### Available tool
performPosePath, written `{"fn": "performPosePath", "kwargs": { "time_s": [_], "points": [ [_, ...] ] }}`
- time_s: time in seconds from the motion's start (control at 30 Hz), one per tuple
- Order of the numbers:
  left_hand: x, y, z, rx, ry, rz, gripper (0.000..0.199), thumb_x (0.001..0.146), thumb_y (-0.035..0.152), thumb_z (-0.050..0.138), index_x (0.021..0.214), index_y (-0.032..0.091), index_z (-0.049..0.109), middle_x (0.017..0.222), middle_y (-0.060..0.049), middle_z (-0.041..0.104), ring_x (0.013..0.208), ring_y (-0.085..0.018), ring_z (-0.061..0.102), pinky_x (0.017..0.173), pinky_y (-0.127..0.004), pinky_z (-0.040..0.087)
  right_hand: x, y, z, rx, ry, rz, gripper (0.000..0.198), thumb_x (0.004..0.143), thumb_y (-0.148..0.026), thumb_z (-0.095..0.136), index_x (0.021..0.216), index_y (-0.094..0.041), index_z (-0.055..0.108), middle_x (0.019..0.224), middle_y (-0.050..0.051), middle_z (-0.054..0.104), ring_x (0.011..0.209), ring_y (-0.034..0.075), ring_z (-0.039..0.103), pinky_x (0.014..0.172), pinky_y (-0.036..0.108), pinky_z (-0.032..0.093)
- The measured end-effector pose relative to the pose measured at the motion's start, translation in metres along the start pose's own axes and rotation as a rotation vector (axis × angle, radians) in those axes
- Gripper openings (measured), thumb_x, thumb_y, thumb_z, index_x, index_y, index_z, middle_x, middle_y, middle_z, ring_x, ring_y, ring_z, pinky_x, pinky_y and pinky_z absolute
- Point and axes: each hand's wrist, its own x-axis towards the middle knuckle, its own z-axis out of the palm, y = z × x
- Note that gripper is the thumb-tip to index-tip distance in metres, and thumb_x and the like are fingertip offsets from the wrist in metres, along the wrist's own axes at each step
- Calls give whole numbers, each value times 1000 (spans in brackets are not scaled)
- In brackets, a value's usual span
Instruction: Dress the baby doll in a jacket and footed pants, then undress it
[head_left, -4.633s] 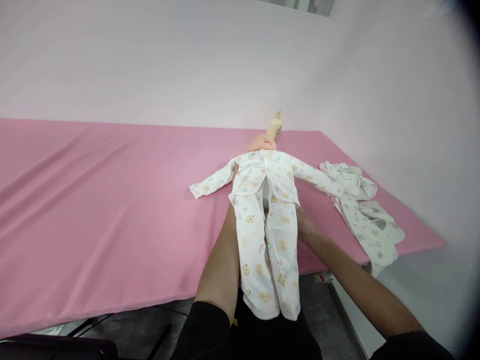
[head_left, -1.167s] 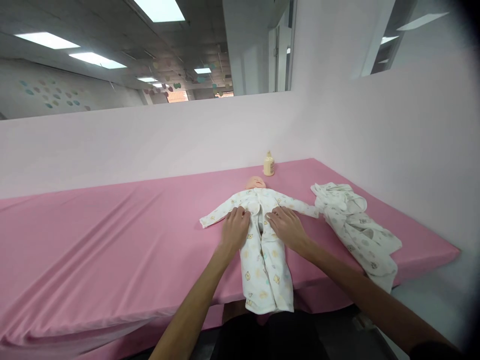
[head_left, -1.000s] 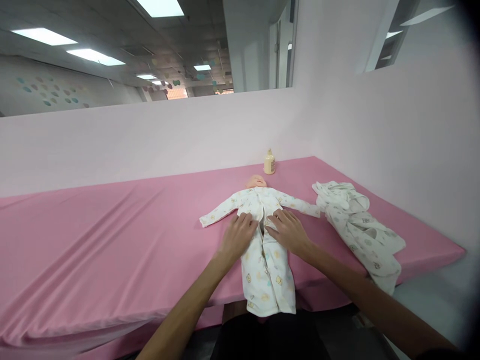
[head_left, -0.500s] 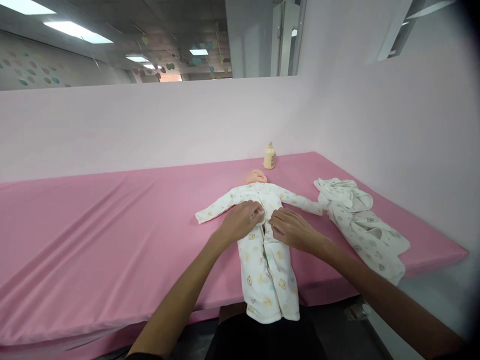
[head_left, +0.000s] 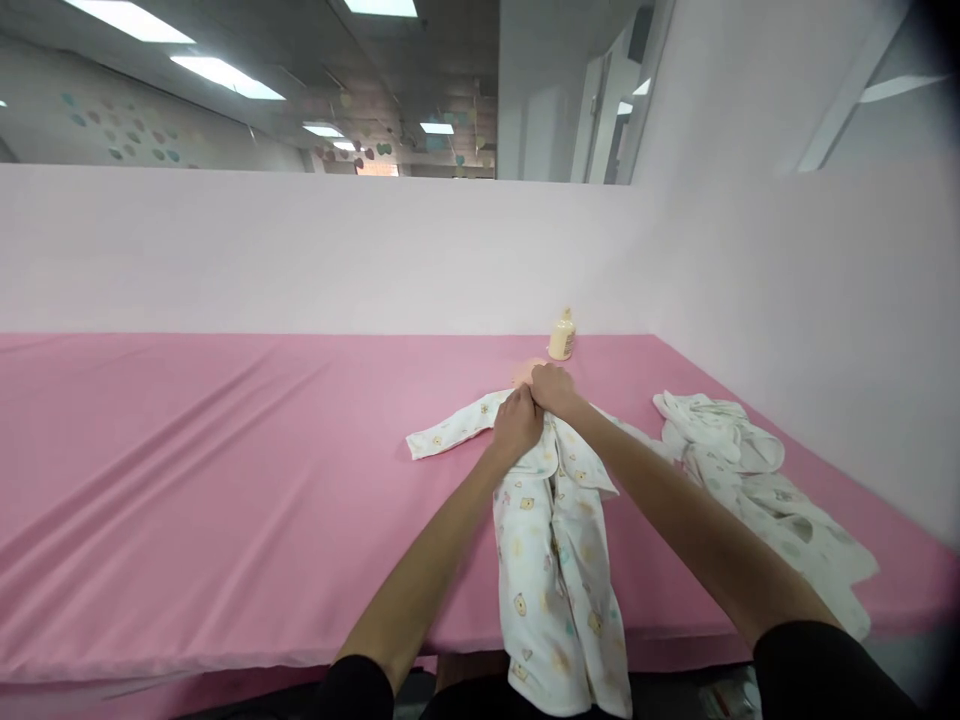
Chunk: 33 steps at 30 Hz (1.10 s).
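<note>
A baby doll lies on its back, dressed in a white, bear-print baby suit with long sleeves. Its head is mostly hidden behind my hands. My left hand is closed on the suit's front near the neck. Just above it, touching it, my right hand is closed at the collar, its fingertips hidden. Below my hands the front of the suit hangs apart in the middle, and its legs drape over the near edge.
The doll lies on a pink-covered table against a white wall. A cream pump bottle stands behind the head. To the right is a heap of crumpled white printed cloth.
Both hands have moved up from the suit's belly to its neck and come together there. The view has shifted, and the front flaps now lie more spread.
</note>
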Motion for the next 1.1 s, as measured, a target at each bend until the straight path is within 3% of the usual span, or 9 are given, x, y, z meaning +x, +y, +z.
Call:
{"fn": "performPosePath", "kwargs": {
  "time_s": [0.13, 0.37, 0.67, 0.77, 0.9, 1.0, 1.1],
  "points": [
    [-5, -2, 3, -12, -1, 11, 42, 102, 27, 33, 138, 7, 41, 138, -22, 57, 131, -31, 54, 105, -42, 43, 1, -6, 1, -88, -26, -47, 26, 96, -20, 50, 109, -10, 70, 115, 23, 68, 105, 29, 69, 82, 33, 52],
    [-7, -6, 1, -24, -1, 64, 32, 103, 28, 34, 122, 13, 54, 134, -15, 61, 130, -27, 54, 108, -40, 42, 8, -11, -3, -200, -65, -112, 30, 88, -21, 63, 115, -9, 70, 116, 27, 67, 113, 34, 65, 90, 39, 51],
    [-15, -9, 5, 35, 8, 63, 36, 103, 25, 33, 131, 14, 53, 150, -15, 49, 143, -25, 43, 117, -45, 36, 28, -9, -14, -149, -170, -153, 24, 76, -18, 73, 98, -11, 73, 103, 21, 71, 108, 32, 66, 91, 39, 49],
    [-13, -11, 3, 9, -10, 40, 34, 103, 26, 34, 128, 14, 54, 148, -15, 51, 140, -27, 45, 116, -46, 35, 31, 9, -20, -84, -235, -143, 12, 77, -20, 69, 81, -9, 70, 78, 16, 71, 83, 27, 70, 77, 33, 51],
    [3, -15, -1, -37, -7, 32, 37, 106, 37, 28, 117, 16, 57, 129, -13, 63, 124, -27, 55, 107, -46, 40, 28, 42, -20, 308, -261, -94, 28, 85, -26, 55, 59, -17, 54, 49, 3, 53, 49, 15, 53, 53, 27, 43],
    [22, -16, -5, 22, -22, 59, 35, 104, 34, 32, 118, 16, 58, 128, -14, 59, 122, -28, 55, 105, -44, 41, 20, 59, -15, 584, -225, -82, 29, 87, -25, 51, 58, -20, 44, 48, -2, 45, 48, 10, 44, 50, 23, 38],
    [39, -15, -7, 93, -56, 82, 31, 99, 31, 42, 116, 17, 63, 128, -15, 55, 124, -31, 50, 105, -45, 39, 14, 63, -8, 673, -210, -104, 26, 88, -22, 49, 62, -20, 44, 54, -2, 48, 52, 9, 45, 52, 21, 39]
  ]
}}
